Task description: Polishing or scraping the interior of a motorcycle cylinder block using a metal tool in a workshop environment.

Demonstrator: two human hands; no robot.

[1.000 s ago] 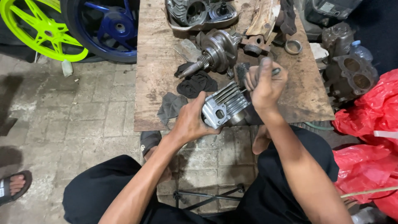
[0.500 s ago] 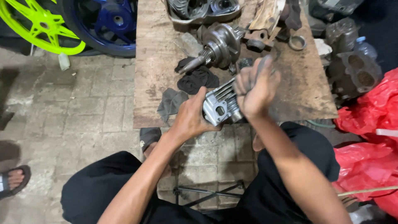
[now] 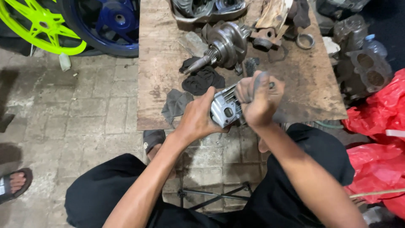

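A silver finned engine cylinder block (image 3: 225, 107) is held at the near edge of a worn wooden board (image 3: 158, 63). My left hand (image 3: 197, 116) grips its left side. Over the block's right top, my right hand (image 3: 258, 100) is closed around a small dark metal part, blurred with motion. Just beyond the hands lie dark rags (image 3: 202, 80) and a steel crankshaft (image 3: 225, 44) with its shaft pointing left toward me.
More engine parts sit at the board's far end, with a metal ring (image 3: 304, 41) to the right. Grey engine casings (image 3: 363, 67) and red plastic bags (image 3: 379, 126) are at right. Blue (image 3: 112, 23) and neon green (image 3: 38, 25) wheels lie far left. Another person's sandalled foot (image 3: 14, 183) is at left.
My right hand has swung from the block's far right side onto its top, closing on the small part. The block has tilted slightly; the left hand keeps its grip.
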